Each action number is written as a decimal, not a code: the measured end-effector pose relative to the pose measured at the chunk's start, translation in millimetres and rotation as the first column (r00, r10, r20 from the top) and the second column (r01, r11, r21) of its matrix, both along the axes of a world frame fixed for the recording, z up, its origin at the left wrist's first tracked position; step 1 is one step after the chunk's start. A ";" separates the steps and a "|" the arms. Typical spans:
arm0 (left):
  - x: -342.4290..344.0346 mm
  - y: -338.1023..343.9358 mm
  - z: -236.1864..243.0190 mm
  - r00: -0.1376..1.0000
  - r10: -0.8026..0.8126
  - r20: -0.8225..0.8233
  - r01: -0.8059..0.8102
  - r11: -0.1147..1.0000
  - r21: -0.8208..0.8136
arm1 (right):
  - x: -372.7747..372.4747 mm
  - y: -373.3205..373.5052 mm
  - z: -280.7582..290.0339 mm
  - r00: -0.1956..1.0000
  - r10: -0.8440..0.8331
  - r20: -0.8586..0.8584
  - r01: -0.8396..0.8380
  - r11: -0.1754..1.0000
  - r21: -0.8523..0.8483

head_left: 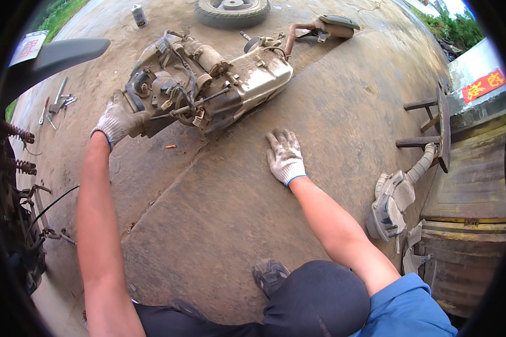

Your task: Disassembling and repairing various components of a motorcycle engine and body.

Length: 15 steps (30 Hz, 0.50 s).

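Observation:
A dirty scooter engine [177, 90] lies on the concrete ahead of me, with loose cables and hoses on top and a silvery casing [267, 73] at its right end. My left hand [118, 119], in a dusty white knit glove, grips the engine's near left end; the engine partly hides its fingers. To the right of the engine, my gloved right hand [285, 154] is open, palm down and empty, with its fingers spread. Whether it rests on the ground or hovers just above, I cannot tell. A small orange stub [171, 146] lies on the ground between my hands.
A wheel [232, 12], a spray can [139, 16] and an exhaust muffler [336, 27] are at the far side. Several hand tools [56, 101] lie left. Scooter parts [25, 151] stand at the left edge. An air-filter box [392, 205] and wooden stool [441, 129] are right.

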State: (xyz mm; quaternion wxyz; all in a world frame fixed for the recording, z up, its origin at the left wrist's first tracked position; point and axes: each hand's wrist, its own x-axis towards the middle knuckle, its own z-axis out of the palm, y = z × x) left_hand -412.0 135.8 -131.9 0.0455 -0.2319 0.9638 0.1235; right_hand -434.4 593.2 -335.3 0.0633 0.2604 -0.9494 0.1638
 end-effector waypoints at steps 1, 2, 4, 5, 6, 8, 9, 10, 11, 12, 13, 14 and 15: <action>1.6 1.9 0.7 1.000 -0.017 -0.021 0.018 0.999 0.032 | 0.1 -0.2 0.3 1.000 0.000 -0.005 0.000 1.000 0.004; 2.8 3.0 0.7 0.997 -0.033 -0.064 0.035 0.998 0.042 | 0.3 -0.4 0.3 1.000 -0.004 -0.002 0.004 1.000 0.018; 2.9 5.8 -3.0 0.998 0.004 -0.056 -0.002 0.999 0.034 | 0.6 -0.4 -0.6 1.000 0.009 0.005 -0.009 1.000 0.015; 2.8 6.4 -4.8 0.996 0.005 -0.092 -0.005 1.000 -0.003 | 0.7 -0.4 -1.4 1.000 0.003 0.005 -0.003 1.000 0.018; 3.1 7.1 -6.6 0.994 0.023 -0.105 -0.026 0.999 -0.028 | 1.0 -0.3 -2.6 1.000 0.002 -0.005 -0.002 1.000 0.022; 3.3 6.3 -7.0 0.996 0.037 -0.075 -0.036 0.999 0.008 | 0.9 -0.4 -5.1 1.000 0.016 0.014 -0.016 1.000 0.016; 4.0 6.0 -6.2 0.997 0.027 -0.070 -0.026 1.000 0.013 | 0.9 -0.7 -6.3 1.000 0.004 0.010 -0.005 1.000 0.029; 5.1 5.1 -4.6 0.997 0.016 -0.071 -0.015 1.000 0.011 | 1.1 -1.4 -7.5 1.000 -0.016 0.023 0.015 0.999 0.051; 5.9 5.5 -3.3 0.997 0.035 -0.063 -0.033 0.999 0.032 | 1.3 -1.7 -8.1 1.000 -0.020 0.015 0.019 0.998 0.055; 5.9 4.2 -0.6 0.999 0.040 -0.012 -0.039 0.997 0.069 | 1.6 -2.5 -8.4 0.999 -0.027 0.021 0.025 0.997 0.067; 7.2 4.9 0.4 0.998 0.038 -0.044 -0.036 0.997 0.062 | 1.6 -2.8 -8.4 1.000 -0.017 0.007 0.016 0.999 0.045; 7.6 4.9 1.7 0.998 0.036 -0.056 -0.033 0.997 0.064 | 1.5 -3.3 -7.8 1.000 -0.022 0.010 0.022 0.999 0.044; 7.9 4.7 2.5 0.998 0.035 -0.042 -0.032 0.996 0.078 | 1.7 -4.0 -7.4 1.000 -0.005 0.013 0.005 0.999 0.034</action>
